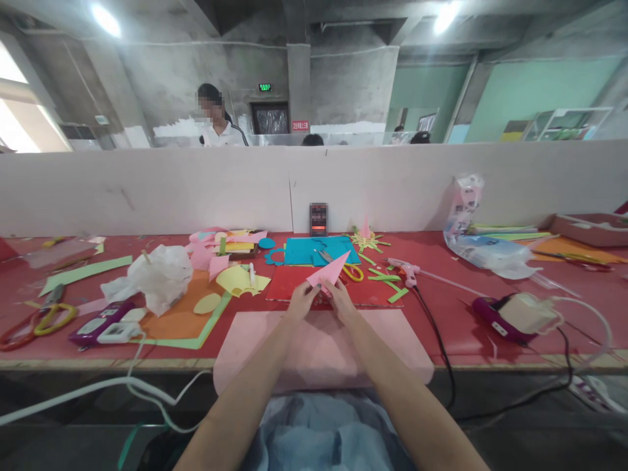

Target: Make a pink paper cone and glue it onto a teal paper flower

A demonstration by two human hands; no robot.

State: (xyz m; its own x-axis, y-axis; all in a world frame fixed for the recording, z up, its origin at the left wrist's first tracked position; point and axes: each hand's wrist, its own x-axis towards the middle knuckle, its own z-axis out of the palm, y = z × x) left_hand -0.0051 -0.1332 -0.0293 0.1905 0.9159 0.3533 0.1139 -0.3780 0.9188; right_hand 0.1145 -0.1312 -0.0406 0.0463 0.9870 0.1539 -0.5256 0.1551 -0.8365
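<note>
Between my two hands is a pink paper cone (331,268), its tip pointing up and to the right. My left hand (303,299) grips its lower left edge, fingers closed on the paper. On the lower right side, my right hand (339,297) holds the same cone with bent fingers. Below my wrists a pink paper sheet (324,347) hangs over the table's front edge. Behind the cone lie scissors (354,272) with yellow and red handles, partly hidden by it, on blue sheets (299,250) and a red sheet (284,282).
A hot glue gun (406,270) with a black cord lies right, near green paper strips (390,278). Purple power strips (105,324) sit on both sides. Left are crumpled white plastic (164,275) and more scissors (42,320). A white partition (220,186) stands behind; a person (223,124) is beyond.
</note>
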